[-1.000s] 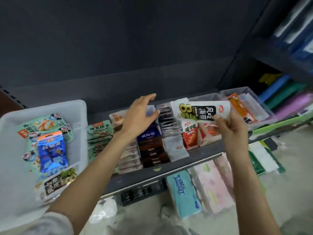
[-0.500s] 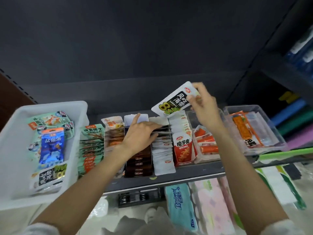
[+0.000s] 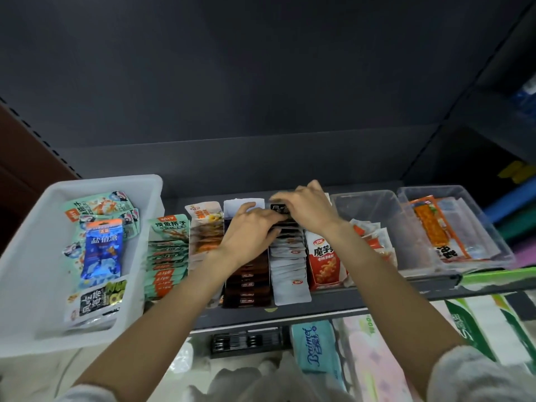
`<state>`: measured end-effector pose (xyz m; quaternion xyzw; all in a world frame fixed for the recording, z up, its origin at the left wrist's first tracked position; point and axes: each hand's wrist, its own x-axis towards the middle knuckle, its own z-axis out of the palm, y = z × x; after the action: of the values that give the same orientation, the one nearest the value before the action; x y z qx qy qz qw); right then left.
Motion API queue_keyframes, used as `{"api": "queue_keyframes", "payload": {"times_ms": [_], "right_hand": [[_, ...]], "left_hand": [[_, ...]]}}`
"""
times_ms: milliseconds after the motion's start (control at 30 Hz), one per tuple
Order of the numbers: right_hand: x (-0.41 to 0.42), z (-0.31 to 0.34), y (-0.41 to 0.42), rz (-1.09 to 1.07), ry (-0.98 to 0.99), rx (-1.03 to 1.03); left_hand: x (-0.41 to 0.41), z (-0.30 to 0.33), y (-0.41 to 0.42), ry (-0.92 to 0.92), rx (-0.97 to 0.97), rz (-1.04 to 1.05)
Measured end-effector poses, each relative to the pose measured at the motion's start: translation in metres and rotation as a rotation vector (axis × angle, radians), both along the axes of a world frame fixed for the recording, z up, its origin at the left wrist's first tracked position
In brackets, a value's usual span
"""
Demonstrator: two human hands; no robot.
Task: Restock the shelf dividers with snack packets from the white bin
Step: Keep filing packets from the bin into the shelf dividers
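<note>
The white bin (image 3: 29, 271) stands at the left on the shelf and holds a blue packet (image 3: 101, 250), a black-and-white packet (image 3: 92, 300) and mint-green ones. My right hand (image 3: 310, 210) pinches a black-and-white snack packet (image 3: 278, 208) at the back of the row of white packets (image 3: 290, 265). Fingers hide most of that packet. My left hand (image 3: 249, 230) lies across the tops of the dark brown packets (image 3: 246, 282), its fingertips touching the white row just in front of the held packet.
Rows of green packets (image 3: 165, 256), orange-printed packets (image 3: 204, 227) and red-and-white packets (image 3: 324, 259) fill the dividers. Two clear tubs (image 3: 385, 216) (image 3: 464, 204) stand to the right. The shelf's front edge (image 3: 319, 309) has tissue packs (image 3: 316, 349) below it.
My right hand has brought the black-and-white packet down from above the shelf into the back of the white row. My left hand shifted right to that row.
</note>
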<state>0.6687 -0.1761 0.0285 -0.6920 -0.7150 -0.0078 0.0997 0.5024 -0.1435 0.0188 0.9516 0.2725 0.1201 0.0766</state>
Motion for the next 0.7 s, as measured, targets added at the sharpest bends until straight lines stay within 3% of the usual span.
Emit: {"api": "queue_keyframes", "payload": {"times_ms": [233,367,500,600,700], "right_hand": [[0.0,-0.004,-0.008,0.007,0.037,-0.079],[-0.009,0.007,-0.035,-0.116,0.36,0.122],[-0.048,0.031,-0.063,-0.109,0.625,0.291],[-0.091,0.044,-0.068,0.001,0.736,0.278],[-0.138,0.046,-0.058,0.144,0.711,0.139]], "left_hand": [[-0.006,0.001,-0.004,-0.057,0.004,0.01],[-0.037,0.015,-0.005,-0.182,0.013,0.012],[-0.091,0.031,-0.013,-0.44,0.04,0.156],[-0.144,0.033,-0.016,-0.571,0.063,0.282],[-0.201,0.023,-0.008,-0.548,0.024,0.423]]}}
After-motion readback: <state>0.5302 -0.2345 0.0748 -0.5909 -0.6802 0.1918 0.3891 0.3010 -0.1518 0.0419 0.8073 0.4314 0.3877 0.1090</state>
